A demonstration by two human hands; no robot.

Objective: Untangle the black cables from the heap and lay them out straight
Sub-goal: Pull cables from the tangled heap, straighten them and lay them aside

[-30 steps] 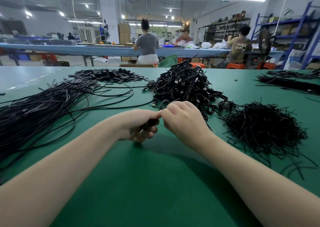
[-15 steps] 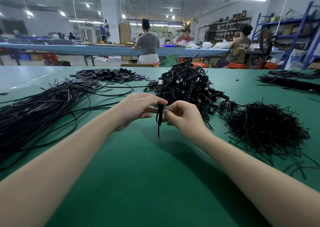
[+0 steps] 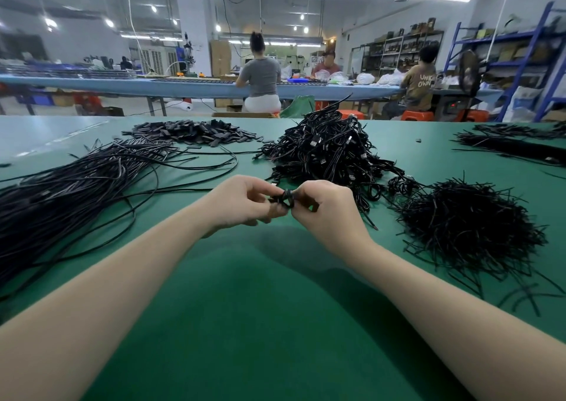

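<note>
Cable bundle (image 3: 283, 199), hanging straight half a second ago, now bunching between left hand (image 3: 242, 201) and right hand (image 3: 324, 210), both pinching it; straightening not yet begun.

Both forearms reach forward, converging; left hand (image 3: 242, 201) and right hand (image 3: 324, 207) meet fingertip to fingertip (fingers curled, pinching).

Green table (image 3: 275, 324): tangled cable heap (image 3: 324, 152), straightened cables (image 3: 70, 186) left, short black ties (image 3: 465, 226) right.
</note>
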